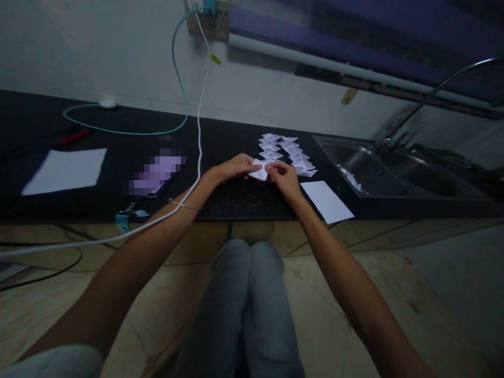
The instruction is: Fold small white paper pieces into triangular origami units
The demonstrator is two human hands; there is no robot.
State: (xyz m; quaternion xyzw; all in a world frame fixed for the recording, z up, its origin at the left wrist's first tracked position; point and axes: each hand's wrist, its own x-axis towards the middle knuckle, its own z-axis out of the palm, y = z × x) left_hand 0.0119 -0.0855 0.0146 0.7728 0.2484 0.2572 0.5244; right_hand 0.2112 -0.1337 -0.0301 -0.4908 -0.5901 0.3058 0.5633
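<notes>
My left hand [235,167] and my right hand [284,177] both pinch a small folded white paper piece [260,170] just above the black countertop [236,197]. The fingers of both hands are closed on its edges. Behind the hands lie several small folded white paper shapes [289,153] in two rows. A flat white sheet [326,201] lies to the right of my right hand, near the counter's front edge.
A larger white sheet [66,169] lies at the left of the counter. A steel sink [388,170] with a tap sits at the right. A white cable [199,131] and a teal cable [129,131] run from a wall socket. A blurred object [157,171] lies left of centre.
</notes>
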